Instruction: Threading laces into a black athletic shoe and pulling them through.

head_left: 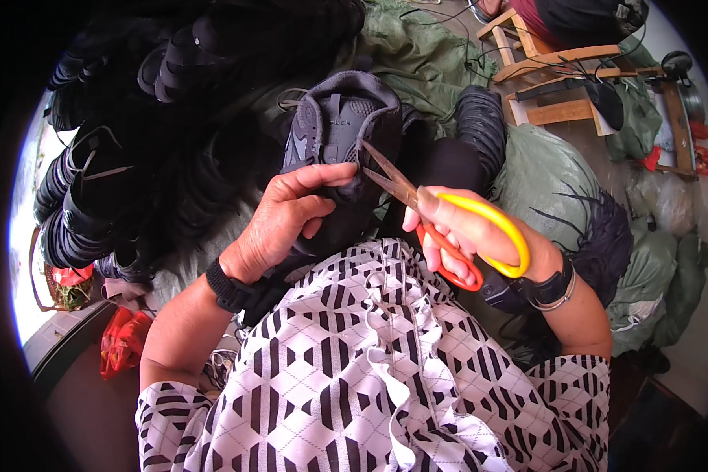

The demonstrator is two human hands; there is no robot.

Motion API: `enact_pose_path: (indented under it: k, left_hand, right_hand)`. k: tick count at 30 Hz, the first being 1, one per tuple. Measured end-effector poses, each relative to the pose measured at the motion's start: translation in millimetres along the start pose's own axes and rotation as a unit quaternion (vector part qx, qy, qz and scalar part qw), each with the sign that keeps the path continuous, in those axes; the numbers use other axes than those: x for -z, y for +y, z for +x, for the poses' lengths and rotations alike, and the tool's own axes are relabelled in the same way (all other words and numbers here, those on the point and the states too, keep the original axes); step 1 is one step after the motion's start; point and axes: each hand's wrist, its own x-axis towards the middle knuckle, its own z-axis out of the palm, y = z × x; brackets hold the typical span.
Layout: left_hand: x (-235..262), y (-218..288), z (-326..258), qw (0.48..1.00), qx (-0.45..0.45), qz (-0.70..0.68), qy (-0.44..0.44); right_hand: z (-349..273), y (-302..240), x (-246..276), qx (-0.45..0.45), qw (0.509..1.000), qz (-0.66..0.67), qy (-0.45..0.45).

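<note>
1. Just above the centre of the frame sits a dark grey low shoe with a padded collar (pixel 303 134), its opening toward the upper edge and its toe end toward me. What bears it from beneath is hidden from me.
2. My left hand (pixel 279 216) comes in from the lower left; its index finger reaches along the shoe's front, the thumb apart below and the other fingers curled. I cannot tell whether those fingertips pinch anything.
3. My right hand (pixel 466 230), right of centre, grips scissors with worn metal blades and yellow and orange-red handles (pixel 401 189). The blades are parted, their tips at the shoe's right side; whether they touch it I cannot make out.
4. My left fingertip lies just beside the lower blade, so closing the scissors with that finger a little further forward could nick me.
5. A slip of my right wrist, or the shoe rolling, could drive a point into the upper and leave a cut or a snag.
6. As for its look, the shoe has a smooth grey collar rim, a mesh-like patch inside the opening, a pale marking on its left side and a darker front that falls into shadow.
7. Stacked black shoes (pixel 79 208) fill the left of the frame; pale green cloth sacking (pixel 547 165) spreads at the right.
</note>
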Motion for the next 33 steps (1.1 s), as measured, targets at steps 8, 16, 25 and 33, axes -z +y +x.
enact_pose_path:
  k: [8, 16, 25, 33]
  left_hand:
    - [-2.6, 3.3, -2.5, 1.000, -0.001, 0.018, 0.015]
    - [-3.5, 0.4, -2.2, 1.000, 0.000, 0.021, 0.014]
    - [-9.2, -6.5, -7.2, 0.991, -0.043, 0.126, -0.006]
    - [-11.4, -10.2, -8.6, 0.957, -0.159, 0.239, -0.037]
  right_hand:
    - [2.8, -2.8, -10.1, 0.186, 0.805, -0.547, 0.135]
    - [0.0, -18.8, -6.1, -0.042, 0.970, -0.237, 0.042]
    - [10.3, 42.8, 10.5, 0.100, 0.991, 0.058, -0.059]
    - [15.9, 75.9, 14.9, 0.176, 0.963, -0.192, 0.069]
